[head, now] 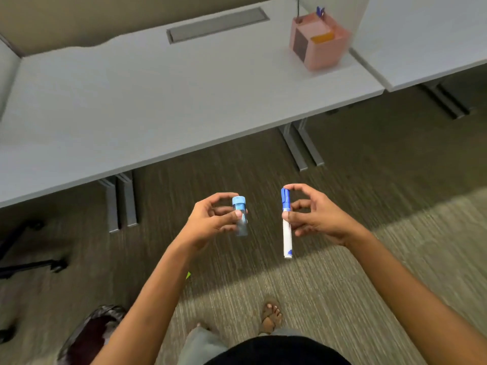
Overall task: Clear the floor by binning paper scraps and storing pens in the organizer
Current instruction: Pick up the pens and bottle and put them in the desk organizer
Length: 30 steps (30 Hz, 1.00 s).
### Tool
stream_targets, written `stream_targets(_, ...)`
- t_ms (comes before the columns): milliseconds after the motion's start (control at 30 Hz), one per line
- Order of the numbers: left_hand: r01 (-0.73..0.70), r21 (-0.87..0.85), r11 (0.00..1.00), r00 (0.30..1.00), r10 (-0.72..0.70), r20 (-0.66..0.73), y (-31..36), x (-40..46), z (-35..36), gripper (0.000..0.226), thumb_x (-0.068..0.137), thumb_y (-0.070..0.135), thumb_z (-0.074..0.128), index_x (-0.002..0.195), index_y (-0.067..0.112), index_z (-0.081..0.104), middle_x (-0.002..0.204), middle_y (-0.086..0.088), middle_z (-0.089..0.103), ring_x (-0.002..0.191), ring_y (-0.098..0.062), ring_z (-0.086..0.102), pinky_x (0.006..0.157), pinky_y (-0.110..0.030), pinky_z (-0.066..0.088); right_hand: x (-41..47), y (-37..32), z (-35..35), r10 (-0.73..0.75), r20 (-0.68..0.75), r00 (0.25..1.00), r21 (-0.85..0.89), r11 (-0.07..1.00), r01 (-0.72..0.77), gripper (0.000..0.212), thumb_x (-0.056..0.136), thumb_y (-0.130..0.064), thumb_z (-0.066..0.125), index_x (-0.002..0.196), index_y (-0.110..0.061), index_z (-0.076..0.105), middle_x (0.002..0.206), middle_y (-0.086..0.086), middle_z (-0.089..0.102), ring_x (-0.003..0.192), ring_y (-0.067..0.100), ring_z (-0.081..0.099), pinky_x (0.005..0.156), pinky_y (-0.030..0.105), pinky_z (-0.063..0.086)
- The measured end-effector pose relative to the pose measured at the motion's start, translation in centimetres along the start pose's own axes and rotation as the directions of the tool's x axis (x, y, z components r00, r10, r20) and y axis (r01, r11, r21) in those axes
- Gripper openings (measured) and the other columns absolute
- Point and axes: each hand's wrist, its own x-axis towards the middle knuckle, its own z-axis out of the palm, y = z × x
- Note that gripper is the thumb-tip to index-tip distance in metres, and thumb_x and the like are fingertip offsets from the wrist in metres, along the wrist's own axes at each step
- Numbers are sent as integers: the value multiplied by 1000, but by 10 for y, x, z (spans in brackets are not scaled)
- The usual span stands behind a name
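Note:
My left hand (214, 219) is shut on a short light-blue marker (240, 217), held upright above the carpet. My right hand (313, 216) is shut on a longer white marker with a dark-blue cap (286, 227), also upright, cap at the top. Both hands hover in front of the grey desk (131, 101). A pink desk organizer (320, 43) stands at the desk's far right corner, with a blue item sticking out of its back compartment. A small green scrap (188, 275) lies on the carpet beside my left forearm. A bin with a dark liner (87, 335) sits at the lower left.
Grey desk legs (300, 146) stand on the carpet ahead and to the left. A second desk (421, 35) adjoins on the right. Black chair-base legs (31, 264) lie at the left edge. My sandalled foot (271, 316) is below the hands.

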Motion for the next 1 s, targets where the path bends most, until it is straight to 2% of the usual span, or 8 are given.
stream_targets(100,-19,27,999,998,18,57,17,16,6,42,82,1,69,122,10,59,106,-20,72,97,-31,71,80,-38,58,11,-17,-16,-8,10,1000,-11,1000,8,57,78,-9,79,124,-34,56,92,12,64,72,24,69,58,32,57)
stream_targets(200,-58,124,991,989,40,140,34,37,7,41,84,7,69,122,17,58,109,-13,72,102,-29,70,85,-41,58,28,-34,-33,-18,4,1000,-16,1000,18,58,78,-7,78,125,-33,55,91,12,65,73,25,69,59,32,57)
stream_targets(333,-91,157,983,965,48,257,53,77,4,40,84,15,70,122,22,57,113,-10,71,105,-28,69,84,-35,58,61,-56,-54,-31,-37,999,-5,1000,31,60,76,-8,79,126,-33,56,90,10,68,75,26,71,61,32,57)
stream_targets(500,-90,165,982,952,36,303,82,159,4,41,83,20,71,121,26,58,113,-8,71,105,-27,69,83,-35,58,119,-84,-87,-36,-117,992,38,998,41,66,71,-14,84,127,-33,56,89,7,70,72,24,70,60,31,57)
stream_targets(767,-59,141,988,930,3,367,164,295,14,44,81,21,73,122,27,59,117,-9,70,104,-30,69,91,-46,56,201,-161,-146,-12,-213,977,8,1000,15,64,74,-14,82,127,-37,55,99,15,70,79,32,72,65,34,59)
stream_targets(900,-60,135,989,920,2,392,201,342,20,41,82,15,73,120,26,61,114,-11,70,101,-32,70,87,-43,58,233,-194,-173,-7,-292,956,19,1000,13,63,73,-15,83,125,-38,56,109,12,68,80,29,73,67,33,58)
stream_targets(1000,-64,105,992,918,17,396,222,372,26,38,83,11,71,118,26,63,110,-13,70,98,-34,71,81,-38,59,251,-216,-194,-23,-344,939,6,1000,27,70,65,-25,85,126,-38,55,112,7,69,83,28,74,69,34,58)
